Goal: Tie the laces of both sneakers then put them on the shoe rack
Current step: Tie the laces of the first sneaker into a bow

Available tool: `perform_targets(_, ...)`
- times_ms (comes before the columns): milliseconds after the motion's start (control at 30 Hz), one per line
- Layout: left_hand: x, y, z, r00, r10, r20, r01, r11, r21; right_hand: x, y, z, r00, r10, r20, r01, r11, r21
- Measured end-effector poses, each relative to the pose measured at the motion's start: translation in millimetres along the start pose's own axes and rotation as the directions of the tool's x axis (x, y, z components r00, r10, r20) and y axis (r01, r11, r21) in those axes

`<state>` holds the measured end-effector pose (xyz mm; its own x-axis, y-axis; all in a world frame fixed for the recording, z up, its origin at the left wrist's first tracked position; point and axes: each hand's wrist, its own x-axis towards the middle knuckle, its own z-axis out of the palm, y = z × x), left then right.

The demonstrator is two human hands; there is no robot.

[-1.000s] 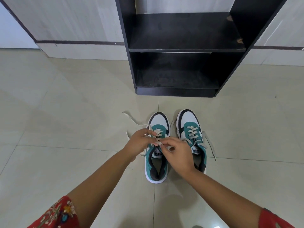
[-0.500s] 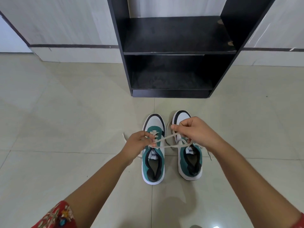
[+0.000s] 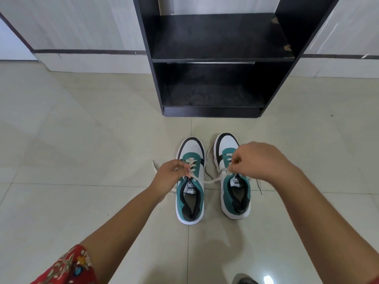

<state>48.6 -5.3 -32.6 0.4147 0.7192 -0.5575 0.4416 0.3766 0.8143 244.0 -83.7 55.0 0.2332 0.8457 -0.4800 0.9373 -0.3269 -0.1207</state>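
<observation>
Two teal, white and black sneakers stand side by side on the tiled floor, toes toward the rack. My left hand (image 3: pixel 171 175) pinches a lace at the eyelets of the left sneaker (image 3: pixel 190 181). My right hand (image 3: pixel 258 160) hovers over the right sneaker (image 3: pixel 235 193) and grips the other end of the cream lace (image 3: pixel 213 179), which stretches from the left sneaker across the gap. The right sneaker's own laces lie loose on the floor. The black shoe rack (image 3: pixel 219 58) stands just beyond the shoes with two bare shelves.
Pale floor tiles surround the shoes on all sides. A white wall panel with a dark strip (image 3: pixel 86 51) runs behind the rack. A red patterned sleeve (image 3: pixel 67 267) shows at the lower left.
My right hand has pulled the left sneaker's lace out to the right, from over the left shoe to over the right shoe. The left hand stays at the eyelets.
</observation>
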Motion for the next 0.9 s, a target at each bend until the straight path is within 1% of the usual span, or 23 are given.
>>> perform_targets(33,-1.1,-0.4,0.5,1.0,-0.002,0.004,0.002,1.0,-0.004,1.6,-2.6,8.3,0.999,0.017,0.05,-0.009,0.988,-0.152)
perform_targets(67,-2.2,-0.2,1.2,1.0,-0.003,0.009,0.003,1.0,-0.006,4.1,-7.0,19.7,0.996,0.012,0.087,0.009,0.971,-0.238)
perform_targets(100,-3.1,0.0,1.7,1.0,-0.002,0.014,0.002,1.0,-0.003,8.3,-12.7,32.7,0.996,-0.025,0.082,0.045,0.967,-0.251)
perform_targets(133,-3.6,0.1,2.0,1.0,-0.001,0.021,0.001,1.0,0.003,13.4,-19.6,45.9,0.996,-0.084,0.04,0.09,0.977,-0.194)
perform_targets(167,-3.9,-0.1,2.3,1.0,0.0,0.03,0.0,1.0,0.009,17.8,-27.5,58.4,0.99,-0.138,-0.027,0.135,0.987,-0.086)
perform_targets(200,-4.4,-0.2,2.6,0.999,0.002,0.038,-0.002,1.0,0.015,20.9,-36.4,68.9,0.981,-0.17,-0.091,0.173,0.985,0.025)
perform_targets(233,-4.6,-0.2,2.7,0.999,0.006,0.042,-0.007,1.0,0.02,23.8,-45.0,78.0,0.971,-0.191,-0.145,0.205,0.974,0.092)
perform_targets(333,-5.0,1.3,0.5,0.999,0.022,0.05,-0.024,0.999,0.047,30.3,-59.2,94.0,0.941,-0.22,-0.256,0.257,0.959,0.12)
perform_targets(400,-4.5,0.3,-1.7,0.998,0.028,0.048,-0.03,0.999,0.044,33.6,-57.3,95.5,0.934,-0.238,-0.268,0.268,0.96,0.082)
perform_targets(433,-3.9,-1.2,-2.9,0.999,0.027,0.037,-0.028,0.999,0.039,34.9,-54.5,94.2,0.934,-0.241,-0.265,0.259,0.965,0.035)
perform_targets(500,-3.1,-4.0,-5.3,0.999,0.024,0.023,-0.024,0.999,0.036,36.7,-47.4,89.8,0.944,-0.24,-0.227,0.232,0.971,-0.06)
perform_targets(533,-2.9,-5.2,-6.3,0.999,0.023,0.026,-0.024,0.999,0.035,36.3,-44.3,87.3,0.95,-0.241,-0.198,0.23,0.97,-0.077)
perform_targets(633,-0.3,-11.2,-9.3,0.998,0.059,0.034,-0.061,0.995,0.077,30.2,-34.5,79.7,0.963,-0.255,-0.09,0.252,0.967,-0.046)
perform_targets(667,1.3,-13.8,-11.7,0.996,0.088,0.029,-0.091,0.988,0.124,28.5,-30.1,76.6,0.974,-0.225,-0.032,0.224,0.974,-0.045)
perform_targets(733,4.3,-18.0,-17.1,0.989,0.146,0.024,-0.147,0.955,0.259,26.3,-20.9,69.7,0.993,-0.088,0.078,0.095,0.991,-0.096)
perform_targets(800,5.7,-19.7,-22.1,0.984,0.172,0.033,-0.172,0.911,0.375,24.2,-16.8,65.8,0.989,0.041,0.146,-0.017,0.987,-0.16)
perform_targets(867,5.0,-18.5,-23.7,0.983,0.178,0.045,-0.179,0.877,0.445,23.1,-20.7,65.4,0.988,0.075,0.131,-0.04,0.968,-0.25)
perform_targets(900,4.5,-17.0,-23.4,0.982,0.183,0.047,-0.183,0.856,0.483,22.8,-25.6,66.0,0.995,0.056,0.084,-0.03,0.959,-0.281)
